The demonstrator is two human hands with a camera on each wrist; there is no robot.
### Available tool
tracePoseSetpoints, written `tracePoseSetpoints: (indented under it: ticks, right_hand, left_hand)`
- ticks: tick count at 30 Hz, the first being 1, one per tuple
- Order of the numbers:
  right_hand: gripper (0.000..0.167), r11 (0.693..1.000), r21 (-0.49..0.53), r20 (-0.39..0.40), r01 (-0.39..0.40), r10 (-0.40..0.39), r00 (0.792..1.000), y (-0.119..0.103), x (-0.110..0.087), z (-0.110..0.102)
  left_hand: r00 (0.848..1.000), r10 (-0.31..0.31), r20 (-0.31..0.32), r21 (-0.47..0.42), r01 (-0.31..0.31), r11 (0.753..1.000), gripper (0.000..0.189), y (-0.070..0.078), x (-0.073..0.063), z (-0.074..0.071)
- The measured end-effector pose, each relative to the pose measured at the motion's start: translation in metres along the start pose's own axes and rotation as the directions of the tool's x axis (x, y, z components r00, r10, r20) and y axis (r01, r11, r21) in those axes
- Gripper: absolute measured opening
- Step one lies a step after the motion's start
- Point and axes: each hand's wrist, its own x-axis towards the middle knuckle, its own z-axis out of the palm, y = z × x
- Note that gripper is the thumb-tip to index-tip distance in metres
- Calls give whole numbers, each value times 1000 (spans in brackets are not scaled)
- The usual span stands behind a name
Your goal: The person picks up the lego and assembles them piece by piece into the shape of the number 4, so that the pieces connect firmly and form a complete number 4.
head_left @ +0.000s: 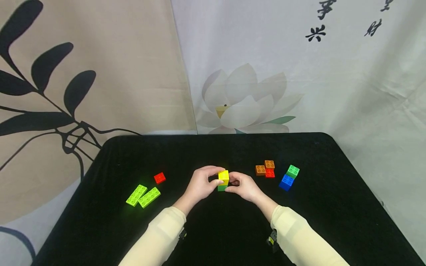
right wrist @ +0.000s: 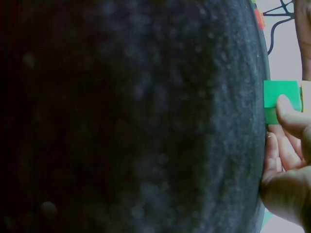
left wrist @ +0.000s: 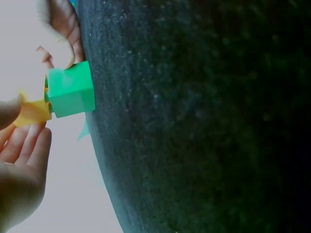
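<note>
At the middle of the table, my left hand (head_left: 203, 181) pinches a yellow toy brick (head_left: 223, 176) between thumb and fingers. Directly below it is a green brick (head_left: 222, 188), which my right hand (head_left: 244, 187) pinches low down from the other side. In the left wrist view the yellow brick (left wrist: 35, 112) meets the green brick (left wrist: 72, 90) slightly askew, with a narrow gap showing; whether they are fully pressed together I cannot tell. The right wrist view has my right thumb lying against the green brick (right wrist: 282, 92).
On the left lie two long lime bricks (head_left: 137, 195) and a red brick (head_left: 159, 178). To the right, two orange bricks (head_left: 260, 170) touch another red brick (head_left: 270, 173). Farther right, a green brick (head_left: 293, 171) adjoins a blue brick (head_left: 286, 182). A printed curtain hangs behind the black table (head_left: 213, 147).
</note>
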Motion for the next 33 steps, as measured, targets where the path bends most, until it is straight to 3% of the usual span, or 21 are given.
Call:
tracePoseSetpoints:
  ticks: [16, 33]
  right_hand:
    - [34, 1000, 2, 6, -14, 14, 1000, 1, 2, 2]
    - [35, 999, 5, -4, -32, 32, 999, 0, 2, 0]
  left_hand:
    - [999, -44, -31, -23, 43, 999, 38, -6, -2, 3]
    - [998, -59, 30, 17, 58, 998, 39, -3, 2, -1]
